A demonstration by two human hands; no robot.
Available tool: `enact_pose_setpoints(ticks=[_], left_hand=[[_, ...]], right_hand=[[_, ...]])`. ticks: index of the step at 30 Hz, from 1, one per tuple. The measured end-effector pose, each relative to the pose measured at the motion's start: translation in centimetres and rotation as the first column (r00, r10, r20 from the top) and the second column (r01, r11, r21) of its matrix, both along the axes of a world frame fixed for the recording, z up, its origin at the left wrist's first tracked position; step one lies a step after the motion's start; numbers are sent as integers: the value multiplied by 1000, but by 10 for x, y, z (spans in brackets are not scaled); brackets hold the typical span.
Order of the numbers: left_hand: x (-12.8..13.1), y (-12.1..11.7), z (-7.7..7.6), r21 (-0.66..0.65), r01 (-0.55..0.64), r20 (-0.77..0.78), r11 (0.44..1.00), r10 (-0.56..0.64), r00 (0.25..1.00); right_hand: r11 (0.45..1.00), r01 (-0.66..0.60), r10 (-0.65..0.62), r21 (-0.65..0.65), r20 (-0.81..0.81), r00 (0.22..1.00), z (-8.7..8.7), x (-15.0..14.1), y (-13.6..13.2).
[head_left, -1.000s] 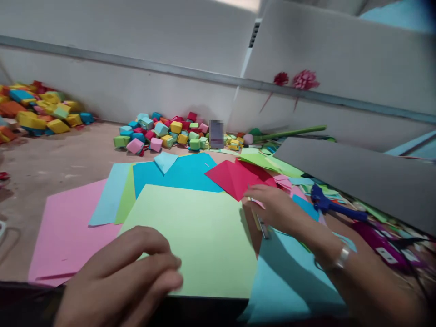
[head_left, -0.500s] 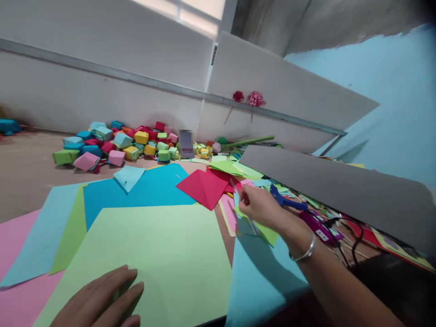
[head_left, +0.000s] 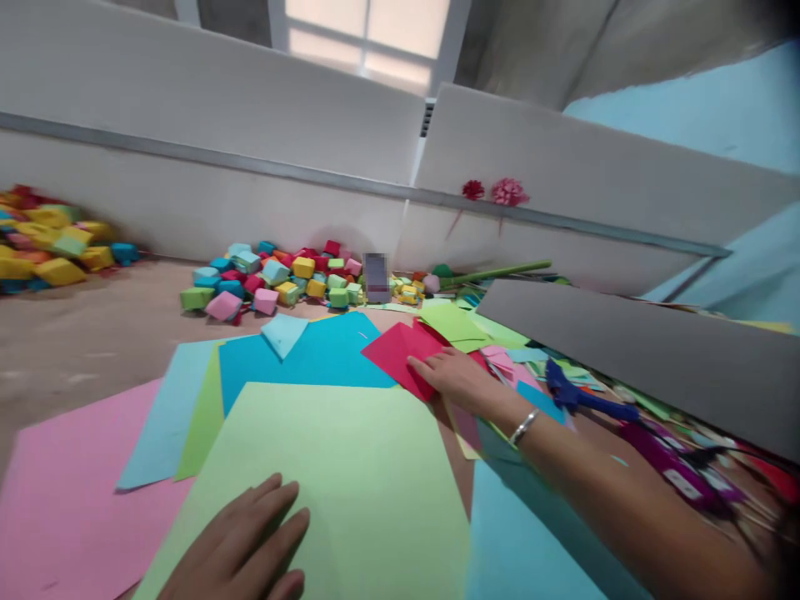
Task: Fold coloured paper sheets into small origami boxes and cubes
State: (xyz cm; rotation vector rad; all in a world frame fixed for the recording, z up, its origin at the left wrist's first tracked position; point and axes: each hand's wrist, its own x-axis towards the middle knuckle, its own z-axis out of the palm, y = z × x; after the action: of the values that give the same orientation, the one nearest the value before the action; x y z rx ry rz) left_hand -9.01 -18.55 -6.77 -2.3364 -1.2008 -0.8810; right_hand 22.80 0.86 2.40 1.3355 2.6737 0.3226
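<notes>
My left hand [head_left: 250,542] lies over the large pale green sheet of paper [head_left: 350,467] at the front, its fingers apart. Reaching in from the right, my right hand [head_left: 447,371] rests its outstretched fingers on the red folded paper square [head_left: 400,350]; I see nothing held in it. Behind the hand are a lime green paper piece [head_left: 453,323] and more red paper. A light blue folded paper piece [head_left: 286,333] sits on a darker blue sheet [head_left: 331,350] to the left of the red square.
Small coloured paper boxes [head_left: 275,275] are heaped along the wall, with another heap [head_left: 50,242] at far left. A phone [head_left: 377,277] stands among them. On the right are a blue glue gun [head_left: 581,396], a purple power strip [head_left: 675,467] with cables and a grey board [head_left: 637,358].
My right hand has gone from a closed grip beside the paper scraps leftward onto the red square, with its fingers now extended. The camera view has swung left. My left hand stays over the green sheet.
</notes>
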Motion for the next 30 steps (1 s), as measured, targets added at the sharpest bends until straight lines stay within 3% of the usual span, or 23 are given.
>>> enact_pose_setpoints(ticks=[4,6,8,10,13,16,17,19,21,23,26,30], left_hand=[[11,-6,22,-50,-35,-71,998,32,997],[15,-9,27,-98,-69,-71,993,62,996],[16,-11,30,-152,-83,-61,985,75,995],[14,-13,34,-197,-75,-65,978,63,996],[-1,-13,49,-215,-93,-84,972,76,994],[-27,-3,79,-254,-154,-90,955,135,987],[-36,5,92,-316,-166,-99,934,141,985],[-48,30,118,-503,-205,-130,839,161,978],[-49,67,141,-686,-240,-144,687,195,970],[-35,110,152,-841,-191,-82,506,229,970],[1,166,143,-873,-165,-40,460,269,962],[44,203,109,-858,-156,-3,489,301,954]], right_hand=[[997,15,-14,76,-13,1000,0,4,11],[988,54,-45,147,-64,997,6,3,7],[981,21,4,194,-128,992,11,-4,-7],[968,-167,197,186,-161,967,12,-17,-26],[864,-490,502,113,-140,853,3,-38,-54],[847,-531,531,24,-90,843,-9,-48,-67],[856,-517,516,0,-75,853,-12,-49,-67],[867,-497,495,-38,-58,867,-14,-49,-65],[861,-505,502,-64,-61,863,-14,-47,-60],[842,-534,527,-77,-96,844,-15,-46,-54],[818,-573,545,-53,-249,801,-19,-42,-47],[843,-537,486,7,-439,756,-28,-36,-42]])
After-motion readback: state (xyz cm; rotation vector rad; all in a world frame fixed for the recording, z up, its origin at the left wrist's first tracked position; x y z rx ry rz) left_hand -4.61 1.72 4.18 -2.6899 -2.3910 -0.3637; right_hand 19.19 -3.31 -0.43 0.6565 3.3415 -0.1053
